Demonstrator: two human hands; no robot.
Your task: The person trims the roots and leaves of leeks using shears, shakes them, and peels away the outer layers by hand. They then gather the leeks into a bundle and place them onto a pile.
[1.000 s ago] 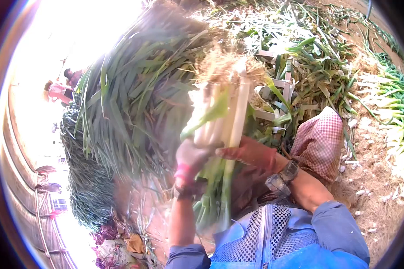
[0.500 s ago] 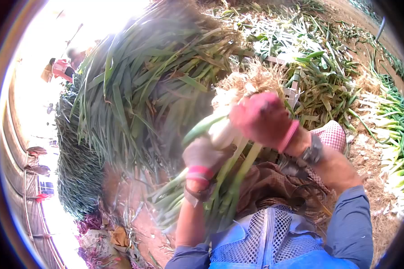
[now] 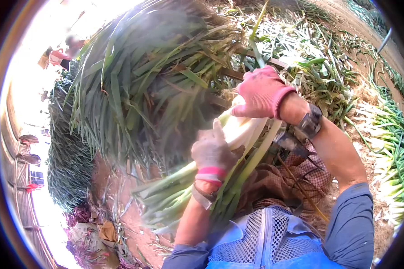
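A bunch of leeks [image 3: 175,190] slants across my lap, green leaves at the lower left and white shanks [image 3: 249,132] toward the upper right. My left hand [image 3: 213,150], in a pale glove with a pink cuff, is closed round the bunch, its index finger along a shank. Over the root end sits my right hand [image 3: 262,94] in a pink glove, fingers curled and thumb near the roots. A long leek leaf [image 3: 257,53] sticks up from behind its fingers and appears held there; the palm is hidden.
A tall heap of leeks [image 3: 139,80] stands at the front left, a darker stack [image 3: 69,148] beyond. Loose leaf trimmings [image 3: 309,58] lie ahead past a wooden bar [image 3: 274,62]. Leeks in a row [image 3: 395,166] line the right. A person [image 3: 58,57] is at the far left.
My right hand has shifted slightly up and away from the shanks. The leaf that hung left of it now points upward. My left hand has moved slightly right, still on the bunch.
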